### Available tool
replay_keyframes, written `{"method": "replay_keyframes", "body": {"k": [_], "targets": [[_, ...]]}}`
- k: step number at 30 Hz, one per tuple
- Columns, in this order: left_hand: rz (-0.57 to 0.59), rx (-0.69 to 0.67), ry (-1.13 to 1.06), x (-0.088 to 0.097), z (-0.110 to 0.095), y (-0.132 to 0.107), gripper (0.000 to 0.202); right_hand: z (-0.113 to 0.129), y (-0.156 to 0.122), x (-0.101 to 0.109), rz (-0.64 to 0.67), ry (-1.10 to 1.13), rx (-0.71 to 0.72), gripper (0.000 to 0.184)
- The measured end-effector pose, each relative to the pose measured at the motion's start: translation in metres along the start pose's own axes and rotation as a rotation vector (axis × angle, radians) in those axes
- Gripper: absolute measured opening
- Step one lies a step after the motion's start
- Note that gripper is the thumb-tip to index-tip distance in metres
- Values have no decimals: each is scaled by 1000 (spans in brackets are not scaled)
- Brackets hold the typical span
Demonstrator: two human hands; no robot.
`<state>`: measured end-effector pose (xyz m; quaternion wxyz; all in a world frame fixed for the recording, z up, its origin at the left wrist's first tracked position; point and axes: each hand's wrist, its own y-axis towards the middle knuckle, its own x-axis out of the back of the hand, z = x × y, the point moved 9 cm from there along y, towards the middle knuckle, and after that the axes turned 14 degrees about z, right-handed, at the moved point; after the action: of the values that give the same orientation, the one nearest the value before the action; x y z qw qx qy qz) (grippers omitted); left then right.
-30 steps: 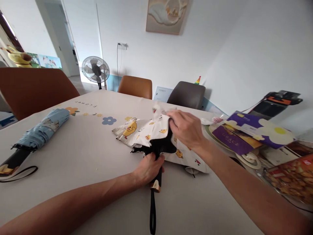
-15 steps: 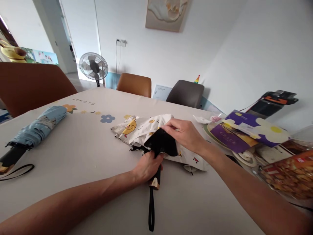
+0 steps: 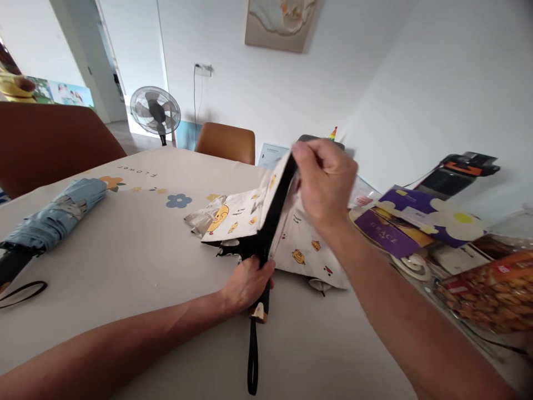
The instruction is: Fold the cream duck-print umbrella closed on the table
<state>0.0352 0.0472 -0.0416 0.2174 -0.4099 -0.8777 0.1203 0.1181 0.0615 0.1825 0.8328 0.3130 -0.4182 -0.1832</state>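
Observation:
A folding umbrella (image 3: 233, 216), white with yellow duck prints and a black lining, lies in the middle of the table. My left hand (image 3: 247, 283) is wrapped round its handle near the table's front, and a black wrist strap (image 3: 251, 358) trails toward me. My right hand (image 3: 327, 180) is raised above the umbrella. Its fingers pinch one flap of the canopy and hold it up taut, so the black underside shows.
A second folded umbrella (image 3: 50, 222), light blue, lies at the left of the table. Purple packets (image 3: 412, 219), a plate and a snack bag (image 3: 487, 289) crowd the right side. Chairs (image 3: 227, 143) stand around the table (image 3: 137, 255), and a fan (image 3: 155, 111) is beyond it.
My right hand has lifted from the umbrella's canopy on the table to well above it, pulling one flap up. My left hand has stayed on the handle.

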Motion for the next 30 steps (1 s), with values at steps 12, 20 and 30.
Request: {"method": "replay_keyframes", "body": {"k": [12, 20, 30], "targets": [[-11, 39, -79, 0, -1, -2, 44, -38, -33, -46, 544, 226, -82, 32], [-7, 18, -53, 1, -3, -3, 38, -64, -75, -34, 595, 40, -161, 14], [-28, -55, -66, 3, -6, -2, 43, -3, -72, -116, 867, -686, 160, 20]]}}
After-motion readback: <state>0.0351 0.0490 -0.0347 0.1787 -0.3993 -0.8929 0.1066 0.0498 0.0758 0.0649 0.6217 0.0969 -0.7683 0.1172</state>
